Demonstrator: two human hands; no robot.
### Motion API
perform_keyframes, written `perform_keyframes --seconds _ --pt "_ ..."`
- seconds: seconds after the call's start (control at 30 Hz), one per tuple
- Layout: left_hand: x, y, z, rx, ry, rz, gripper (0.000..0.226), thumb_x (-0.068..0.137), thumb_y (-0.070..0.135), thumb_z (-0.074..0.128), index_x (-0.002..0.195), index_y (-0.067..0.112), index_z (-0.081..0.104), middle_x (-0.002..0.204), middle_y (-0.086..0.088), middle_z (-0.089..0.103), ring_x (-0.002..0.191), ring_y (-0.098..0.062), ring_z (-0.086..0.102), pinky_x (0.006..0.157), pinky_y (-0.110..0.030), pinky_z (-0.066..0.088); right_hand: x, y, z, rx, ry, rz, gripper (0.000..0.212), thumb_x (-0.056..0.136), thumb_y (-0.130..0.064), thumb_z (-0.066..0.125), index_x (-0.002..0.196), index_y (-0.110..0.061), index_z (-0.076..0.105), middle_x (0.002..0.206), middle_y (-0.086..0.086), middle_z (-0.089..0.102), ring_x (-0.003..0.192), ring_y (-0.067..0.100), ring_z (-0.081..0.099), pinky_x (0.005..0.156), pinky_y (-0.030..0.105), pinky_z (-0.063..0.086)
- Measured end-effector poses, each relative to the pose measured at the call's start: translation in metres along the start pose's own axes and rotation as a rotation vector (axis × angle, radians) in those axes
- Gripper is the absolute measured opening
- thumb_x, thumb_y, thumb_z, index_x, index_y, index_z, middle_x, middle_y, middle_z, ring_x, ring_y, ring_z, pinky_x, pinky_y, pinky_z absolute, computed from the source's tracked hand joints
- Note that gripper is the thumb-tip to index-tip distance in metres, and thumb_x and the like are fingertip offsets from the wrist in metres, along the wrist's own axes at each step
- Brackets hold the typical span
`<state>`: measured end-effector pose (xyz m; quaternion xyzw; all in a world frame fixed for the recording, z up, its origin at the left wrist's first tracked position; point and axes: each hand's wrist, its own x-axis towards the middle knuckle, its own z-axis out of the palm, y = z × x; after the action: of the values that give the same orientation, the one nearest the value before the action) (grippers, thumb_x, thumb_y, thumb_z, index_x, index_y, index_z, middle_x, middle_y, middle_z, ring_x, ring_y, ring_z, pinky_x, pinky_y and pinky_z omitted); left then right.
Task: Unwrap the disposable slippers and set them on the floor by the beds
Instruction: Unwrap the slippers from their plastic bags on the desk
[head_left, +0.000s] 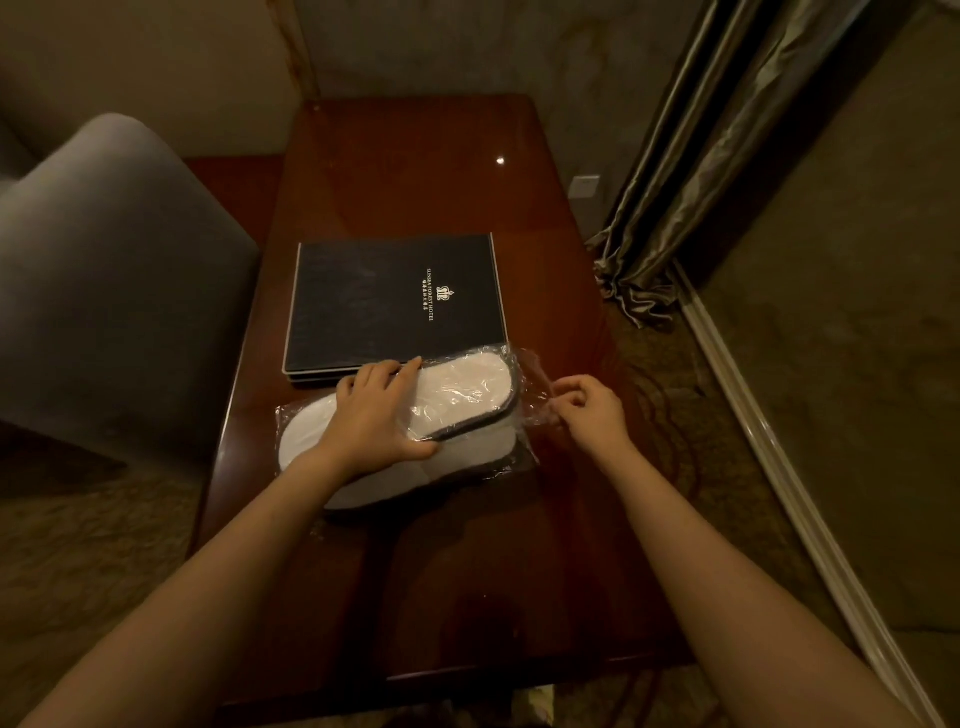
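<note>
On the near half of the dark wooden tabletop (467, 571), a pair of white slippers (467, 395) lies stacked, sealed inside a clear plastic wrapper (530, 369). The left hand (374, 415) presses down on the top slipper, its grip loose, with fingers spread flat across the plastic. The right hand (592, 408) has its grip closed on the wrapper's loose right end, pinching the film. Just behind, touching the package, lies a black hotel folder (384, 296). A grey armchair (104, 286) stands left, and a curtain (701, 182) hangs far right.
</note>
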<state>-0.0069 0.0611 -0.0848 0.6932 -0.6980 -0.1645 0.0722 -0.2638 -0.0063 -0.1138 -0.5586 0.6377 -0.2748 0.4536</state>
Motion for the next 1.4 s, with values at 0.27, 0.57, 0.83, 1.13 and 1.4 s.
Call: perform_keyframes --seconds 0.27,0.57,0.83,1.13,1.4 --pt "0.002 0.012 0.005 0.099 -0.039 0.052 0.110 0.059 0.067 0.064 0.146 0.024 0.014 0.145 -0.004 0.030 0.135 -0.023 0.023 0.113 -0.046 0.015 -0.010 0.001 -0.007 -0.212 0.137 -0.243 0.013 0.083 -0.013 0.064 0.090 -0.020 0.057 0.084 -0.008 0.055 0.073 0.006 0.053 0.061 0.015 0.041" --pt "0.006 0.031 0.006 0.086 -0.051 0.101 0.113 0.055 0.075 0.057 0.146 0.024 0.012 0.146 -0.003 0.029 0.135 -0.023 0.023 0.114 -0.048 0.016 0.000 -0.032 -0.020 -0.105 -0.147 -0.256 0.022 0.095 -0.020 0.047 0.109 -0.013 0.063 0.103 0.000 0.064 0.093 0.011 0.057 0.073 0.020 0.042" --pt "0.015 0.033 -0.010 0.118 -0.010 0.108 0.109 0.060 0.068 0.061 0.146 0.023 0.012 0.143 -0.006 0.030 0.132 -0.024 0.024 0.111 -0.046 0.018 0.008 -0.055 -0.030 0.101 -0.330 -0.102 0.019 0.094 -0.033 0.047 0.106 -0.025 0.060 0.105 0.002 0.064 0.091 0.017 0.064 0.065 0.028 0.056" --pt "0.040 0.034 -0.039 0.153 0.038 0.108 0.114 0.059 0.067 0.066 0.147 0.026 0.007 0.146 -0.006 0.026 0.134 -0.027 0.020 0.113 -0.048 0.015 0.028 -0.087 -0.039 0.272 -0.354 -0.150 0.023 0.086 -0.011 0.061 0.102 -0.027 0.063 0.100 -0.002 0.064 0.089 0.013 0.065 0.065 0.018 0.056" --pt "0.026 0.010 -0.032 0.175 -0.034 0.091 0.113 0.059 0.066 0.068 0.146 0.028 0.007 0.149 -0.007 0.022 0.137 -0.028 0.018 0.112 -0.050 0.021 0.036 -0.067 -0.051 0.309 -0.285 0.005 0.030 0.088 -0.007 0.055 0.117 -0.009 0.059 0.089 -0.003 0.065 0.077 0.011 0.061 0.055 0.018 0.049"
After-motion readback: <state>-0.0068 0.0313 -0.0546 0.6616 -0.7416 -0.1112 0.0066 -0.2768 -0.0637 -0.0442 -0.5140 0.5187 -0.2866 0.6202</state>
